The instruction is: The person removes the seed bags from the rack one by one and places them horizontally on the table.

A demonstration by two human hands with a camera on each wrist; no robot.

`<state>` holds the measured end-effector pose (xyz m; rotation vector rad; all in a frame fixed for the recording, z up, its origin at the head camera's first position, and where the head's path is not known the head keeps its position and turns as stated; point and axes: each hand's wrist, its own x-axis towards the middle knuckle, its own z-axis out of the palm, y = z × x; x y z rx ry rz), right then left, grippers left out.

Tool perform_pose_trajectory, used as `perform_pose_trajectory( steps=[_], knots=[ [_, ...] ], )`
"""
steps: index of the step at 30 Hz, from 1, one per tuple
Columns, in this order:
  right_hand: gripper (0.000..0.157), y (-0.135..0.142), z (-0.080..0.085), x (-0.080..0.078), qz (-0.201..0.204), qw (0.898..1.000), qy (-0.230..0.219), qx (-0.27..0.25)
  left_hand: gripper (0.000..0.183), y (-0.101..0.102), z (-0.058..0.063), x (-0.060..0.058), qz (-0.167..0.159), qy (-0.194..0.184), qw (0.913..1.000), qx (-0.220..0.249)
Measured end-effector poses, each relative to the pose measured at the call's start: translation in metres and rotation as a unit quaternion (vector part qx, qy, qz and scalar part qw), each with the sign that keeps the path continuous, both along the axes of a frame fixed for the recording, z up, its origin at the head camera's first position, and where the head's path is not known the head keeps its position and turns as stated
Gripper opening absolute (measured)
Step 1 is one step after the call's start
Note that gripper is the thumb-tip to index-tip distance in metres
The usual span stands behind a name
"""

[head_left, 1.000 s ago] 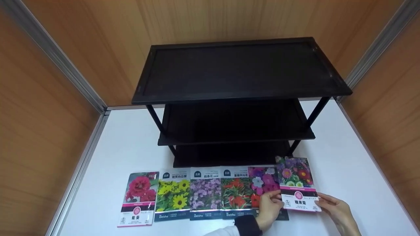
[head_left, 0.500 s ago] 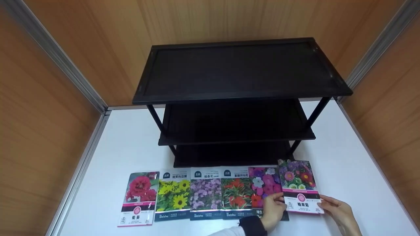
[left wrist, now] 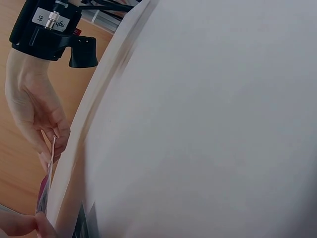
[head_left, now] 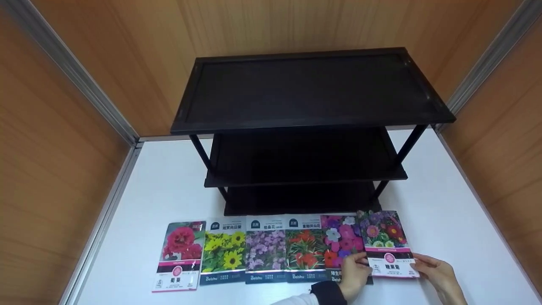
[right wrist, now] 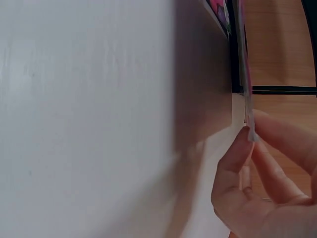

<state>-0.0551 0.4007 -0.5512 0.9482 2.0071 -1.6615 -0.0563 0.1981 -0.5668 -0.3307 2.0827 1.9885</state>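
Note:
A flower seed packet (head_left: 387,243) with mixed daisies above a white label is held just over the right end of a row of packets. My left hand (head_left: 355,273) pinches its lower left edge, and my right hand (head_left: 440,275) pinches the lower right corner. Partly covered by the left hand and the held packet is a pink and purple flower packet (head_left: 345,235). In the right wrist view the held packet (right wrist: 248,89) appears edge-on, between the thumb and fingers of the right hand (right wrist: 267,188).
Left of these lie a red-flower packet (head_left: 307,250), a lilac-flower packet (head_left: 265,252), a yellow-flower packet (head_left: 224,250) and a pink-flower packet (head_left: 178,256) on the white table (head_left: 139,190). Behind the row stands a black three-tier shelf (head_left: 305,93), backed by wooden walls (head_left: 271,25).
The held packet has come down and slightly toward me. My left hand has shifted a little right and down with it, while the right hand has barely moved. The other packets stay put.

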Motion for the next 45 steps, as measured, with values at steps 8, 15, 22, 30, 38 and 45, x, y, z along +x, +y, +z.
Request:
perform_pose_trajectory(
  steps=[8,15,22,30,38,45],
  knots=[
    [0.051,0.000,-0.002,0.003,0.033,0.999,0.030,0.029,0.035,0.003,-0.002,0.004,0.007,0.038,0.9992,-0.008],
    [0.057,-0.001,-0.010,0.000,0.027,0.997,0.024,0.070,0.036,0.005,-0.006,0.004,0.005,0.041,0.9980,-0.047],
    [0.056,-0.006,-0.017,0.000,0.029,0.994,0.017,0.105,0.038,0.006,-0.010,0.001,-0.022,0.069,0.9935,-0.088],
    [0.048,-0.015,-0.014,0.001,0.034,0.989,0.040,0.138,0.037,0.004,-0.015,-0.001,-0.044,0.110,0.9859,-0.118],
    [0.037,-0.022,-0.012,0.006,0.061,0.973,0.092,0.204,0.037,0.004,-0.014,0.000,-0.046,0.152,0.9745,-0.158],
    [0.035,-0.025,-0.011,0.009,0.072,0.963,0.112,0.235,0.038,0.003,-0.013,-0.002,-0.072,0.150,0.9697,-0.179]
  ],
)
